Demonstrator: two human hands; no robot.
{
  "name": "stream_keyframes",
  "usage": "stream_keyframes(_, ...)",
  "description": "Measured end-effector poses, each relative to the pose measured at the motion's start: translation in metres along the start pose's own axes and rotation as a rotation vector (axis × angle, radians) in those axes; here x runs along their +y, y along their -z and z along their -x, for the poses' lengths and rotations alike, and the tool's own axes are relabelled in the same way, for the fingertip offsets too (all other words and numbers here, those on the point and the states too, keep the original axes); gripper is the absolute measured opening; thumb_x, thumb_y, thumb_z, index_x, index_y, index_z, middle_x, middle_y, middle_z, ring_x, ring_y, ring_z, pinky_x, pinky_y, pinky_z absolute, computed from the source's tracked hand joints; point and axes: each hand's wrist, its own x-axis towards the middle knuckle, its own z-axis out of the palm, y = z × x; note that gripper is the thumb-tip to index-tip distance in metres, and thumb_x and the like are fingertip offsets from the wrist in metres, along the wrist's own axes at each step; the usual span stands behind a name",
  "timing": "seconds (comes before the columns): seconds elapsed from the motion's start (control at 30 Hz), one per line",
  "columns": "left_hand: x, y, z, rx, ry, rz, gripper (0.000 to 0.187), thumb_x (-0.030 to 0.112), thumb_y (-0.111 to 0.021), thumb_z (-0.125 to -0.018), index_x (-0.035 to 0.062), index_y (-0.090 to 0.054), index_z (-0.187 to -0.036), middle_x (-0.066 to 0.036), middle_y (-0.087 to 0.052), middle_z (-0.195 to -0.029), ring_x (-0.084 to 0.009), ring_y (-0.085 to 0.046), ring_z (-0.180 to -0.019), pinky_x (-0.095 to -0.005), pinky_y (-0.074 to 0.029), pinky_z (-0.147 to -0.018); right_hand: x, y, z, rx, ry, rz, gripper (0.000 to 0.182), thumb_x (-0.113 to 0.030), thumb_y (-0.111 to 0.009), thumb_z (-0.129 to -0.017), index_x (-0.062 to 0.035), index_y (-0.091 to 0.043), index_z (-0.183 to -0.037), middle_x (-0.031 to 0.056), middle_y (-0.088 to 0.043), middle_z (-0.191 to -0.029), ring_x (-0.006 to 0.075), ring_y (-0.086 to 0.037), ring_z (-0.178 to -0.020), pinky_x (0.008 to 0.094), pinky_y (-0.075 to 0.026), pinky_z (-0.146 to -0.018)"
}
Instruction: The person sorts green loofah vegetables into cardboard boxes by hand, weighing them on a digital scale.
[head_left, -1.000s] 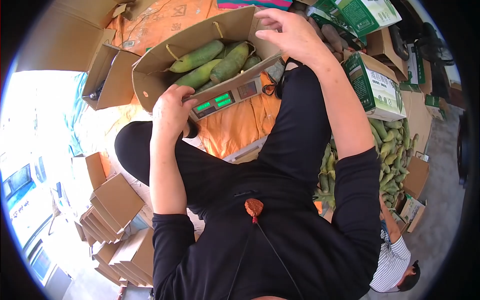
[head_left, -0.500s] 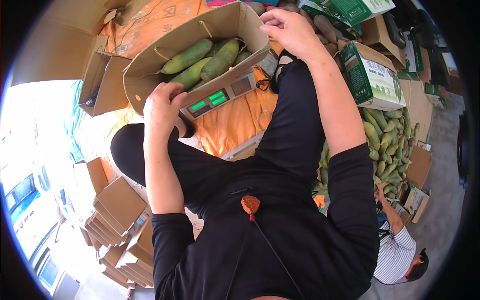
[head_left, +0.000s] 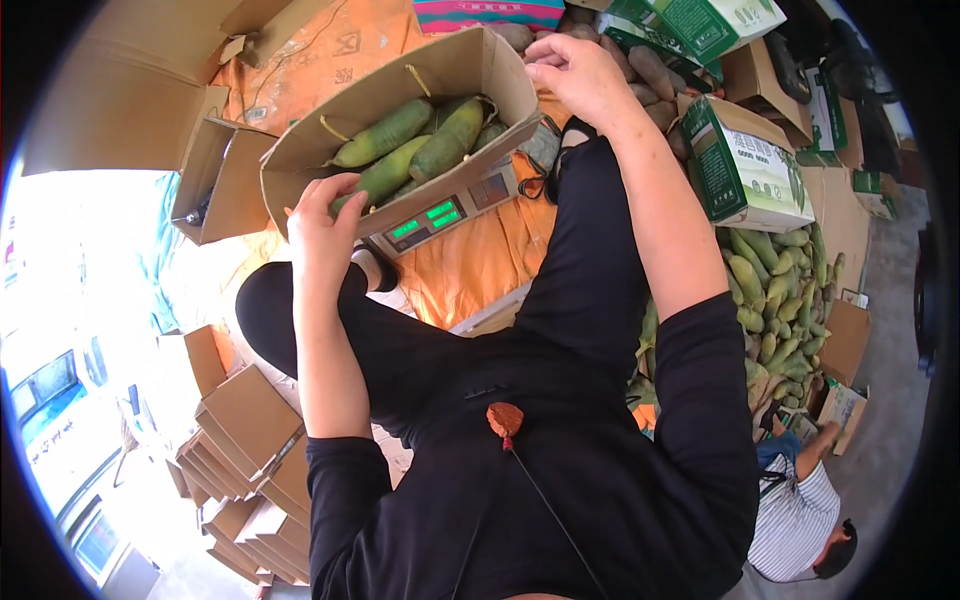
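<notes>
An open cardboard box (head_left: pixel 300 187) with cord handles holds several long green radishes (head_left: pixel 385 135) and stands on a scale (head_left: pixel 427 222) with lit green digits. My left hand (head_left: pixel 325 215) has its fingers over the box's near left rim and its thumb outside, pinching the wall. Beside the box's right end, my right hand (head_left: pixel 580 75) is bent with thumb and fingers a little apart. Its fingertips are close to the rim; whether they touch it is unclear.
Orange sheeting (head_left: pixel 480 262) lies under the scale. To the right are a green-and-white carton (head_left: pixel 750 165) and a large pile of radishes (head_left: pixel 780 300). Stacked cardboard boxes (head_left: pixel 245 420) stand at the lower left. Another person (head_left: pixel 795 515) is at the lower right.
The box and scale appear slightly lower and farther right in the view. My left hand still holds the near rim; my right fingertips have shifted slightly relative to the right rim.
</notes>
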Motion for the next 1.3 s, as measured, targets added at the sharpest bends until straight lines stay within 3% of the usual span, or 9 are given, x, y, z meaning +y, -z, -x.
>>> stream_keyframes(0.1, -0.002, 0.015, -0.001, 0.083, 0.099, 0.232, 0.023, 0.007, -0.067, -0.079, 0.0038, -0.067, -0.102, -0.01, -0.068, -0.094, -0.0195, -0.065, -0.089, -0.0302, -0.049, -0.083, -0.003, 0.004, -0.003, 0.005, -0.114, 0.086, 0.034, -0.027, -0.067, -0.078, -0.0062, -0.066, -0.105, 0.0127, -0.069, -0.098, 0.0265, -0.066, -0.093, 0.0368, -0.05, -0.082)
stream_keyframes(0.2, 0.0, 0.045, -0.004, 0.11, 0.091, 0.154, 0.023, 0.007, -0.066, -0.08, 0.0028, -0.068, -0.103, -0.01, -0.069, -0.096, -0.0176, -0.065, -0.091, -0.0301, -0.048, -0.085, -0.001, 0.001, -0.011, -0.044, -0.191, 0.15, 0.039, -0.026, -0.067, -0.079, -0.0057, -0.063, -0.111, 0.0122, -0.068, -0.101, 0.0268, -0.064, -0.096, 0.0367, -0.05, -0.083)
stream_keyframes(0.4, -0.06, 0.093, -0.019, 0.158, 0.255, 0.257, 0.036, 0.012, -0.062, -0.089, 0.0015, -0.056, -0.123, -0.012, -0.063, -0.107, -0.0152, -0.058, -0.101, -0.0298, -0.046, -0.087, -0.006, -0.02, -0.028, -0.153, -0.361, -0.164, 0.056, -0.018, -0.065, -0.082, 0.0004, -0.046, -0.131, 0.0194, -0.058, -0.121, 0.0286, -0.058, -0.109, 0.0365, -0.045, -0.092)
stream_keyframes(0.57, -0.109, 0.095, -0.025, -0.161, 0.631, 0.271, 0.051, 0.027, -0.06, -0.089, 0.0066, -0.048, -0.133, -0.009, -0.062, -0.114, -0.0201, -0.058, -0.106, -0.0407, -0.046, -0.087, 0.009, -0.042, -0.039, -0.154, -0.493, -0.246, 0.057, -0.014, -0.063, -0.083, 0.0005, -0.043, -0.134, 0.0214, -0.053, -0.129, 0.029, -0.052, -0.119, 0.0365, -0.043, -0.096)
stream_keyframes(0.7, -0.134, 0.081, -0.033, -0.378, 0.638, 0.544, 0.049, 0.028, -0.058, -0.09, 0.0094, -0.047, -0.134, -0.006, -0.063, -0.114, -0.0205, -0.059, -0.108, -0.0495, -0.046, -0.087, 0.009, -0.047, -0.043, -0.143, -0.542, -0.266, 0.056, -0.013, -0.063, -0.083, 0.0004, -0.044, -0.134, 0.0199, -0.054, -0.128, 0.0275, -0.054, -0.115, 0.0362, -0.044, -0.093)
stream_keyframes(0.73, -0.172, 0.07, -0.039, -0.468, 0.579, 0.529, 0.046, 0.028, -0.058, -0.09, 0.0091, -0.049, -0.132, -0.005, -0.063, -0.113, -0.0193, -0.058, -0.109, -0.0488, -0.047, -0.086, 0.005, -0.047, -0.042, -0.142, -0.573, -0.287, 0.055, -0.013, -0.063, -0.083, 0.0003, -0.045, -0.133, 0.0195, -0.054, -0.128, 0.0268, -0.055, -0.114, 0.0362, -0.045, -0.093)
stream_keyframes(0.93, -0.138, 0.069, -0.045, -0.498, 0.659, 0.578, 0.041, 0.023, -0.056, -0.092, 0.0114, -0.047, -0.131, -0.003, -0.064, -0.108, -0.0159, -0.055, -0.101, -0.0403, -0.05, -0.08, 0.022, -0.055, -0.048, -0.268, -0.561, -0.377, 0.05, -0.01, -0.058, -0.086, -0.0025, -0.043, -0.133, 0.0121, -0.059, -0.116, 0.0234, -0.056, -0.106, 0.038, -0.044, -0.091)
stream_keyframes(1.17, -0.156, 0.057, -0.047, -0.273, 0.669, 0.572, 0.013, 0.02, -0.059, -0.089, 0.0077, -0.062, -0.09, -0.001, -0.06, -0.082, -0.0144, -0.057, -0.085, -0.0352, -0.048, -0.074, 0.046, -0.048, -0.063, -0.326, -0.664, -0.463, 0.03, -0.009, -0.053, -0.089, -0.0051, -0.056, -0.119, 0.0046, -0.06, -0.091, 0.0189, -0.058, -0.087, 0.0331, -0.047, -0.079)
stream_keyframes(1.3, -0.149, 0.064, -0.055, -0.127, 0.643, 0.565, 0.014, 0.015, -0.059, -0.087, 0.0053, -0.063, -0.078, -0.002, -0.059, -0.074, -0.0135, -0.057, -0.071, -0.0313, -0.047, -0.068, 0.037, -0.046, -0.061, -0.239, -0.691, -0.529, 0.025, -0.008, -0.052, -0.089, -0.0062, -0.058, -0.114, 0.0012, -0.058, -0.083, 0.0148, -0.059, -0.08, 0.0291, -0.048, -0.073)
